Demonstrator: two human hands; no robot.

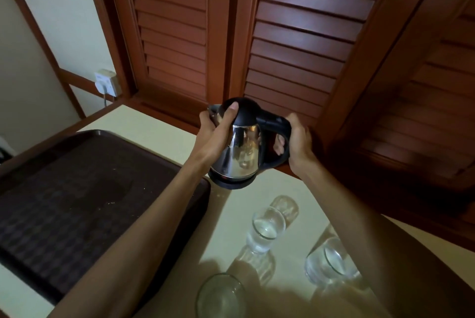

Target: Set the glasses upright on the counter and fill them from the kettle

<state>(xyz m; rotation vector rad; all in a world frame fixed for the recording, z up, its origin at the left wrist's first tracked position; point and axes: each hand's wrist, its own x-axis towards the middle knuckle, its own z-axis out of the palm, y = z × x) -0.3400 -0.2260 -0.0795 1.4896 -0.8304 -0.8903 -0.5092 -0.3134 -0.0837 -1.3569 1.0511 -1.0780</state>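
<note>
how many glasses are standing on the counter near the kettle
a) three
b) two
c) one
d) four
a) Three: one glass stands just below the kettle, a second to its right, and a third at the bottom edge, all upright on the counter.

Ahead of you stand reddish-brown louvred wooden doors (295,34), dimly lit with pale sheen on the slats. To your left, a cream wall (23,81) carries a white socket (106,82), plug and cord attached.
</note>
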